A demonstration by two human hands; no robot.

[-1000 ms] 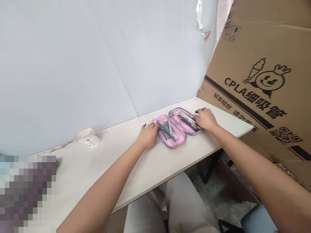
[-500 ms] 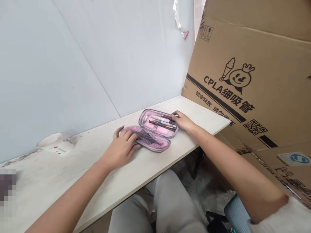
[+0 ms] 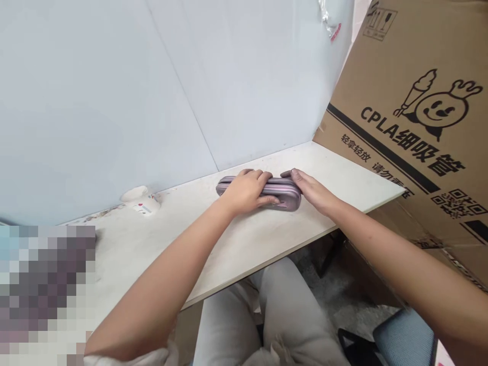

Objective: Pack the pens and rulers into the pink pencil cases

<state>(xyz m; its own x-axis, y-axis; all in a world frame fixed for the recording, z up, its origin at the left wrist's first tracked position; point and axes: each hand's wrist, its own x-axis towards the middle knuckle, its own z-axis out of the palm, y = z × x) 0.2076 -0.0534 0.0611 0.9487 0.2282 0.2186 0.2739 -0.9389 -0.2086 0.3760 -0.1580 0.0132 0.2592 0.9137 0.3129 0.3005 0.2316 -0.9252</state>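
Observation:
A purple-pink pencil case (image 3: 292, 197) lies on the white table with its two halves folded together; its contents are hidden. Across its top lies my left hand (image 3: 247, 190), fingers bent over the far side and thumb along the near face, gripping it. At the right end, my right hand (image 3: 307, 187) holds the case's corner, its fingertips at the far edge and partly hidden. I cannot tell whether the zip is fastened.
A white figurine (image 3: 143, 201) with painted marks stands by the wall on the left. A large cardboard box (image 3: 389, 168) leans at the table's right end. Below the near edge of the table (image 3: 244, 244) are my legs and a blue-grey seat (image 3: 406, 338). A pixelated patch covers the lower left.
The pencil case, open before with pens showing, is now folded over. My left hand has moved from its left half onto its top. The view has shifted left.

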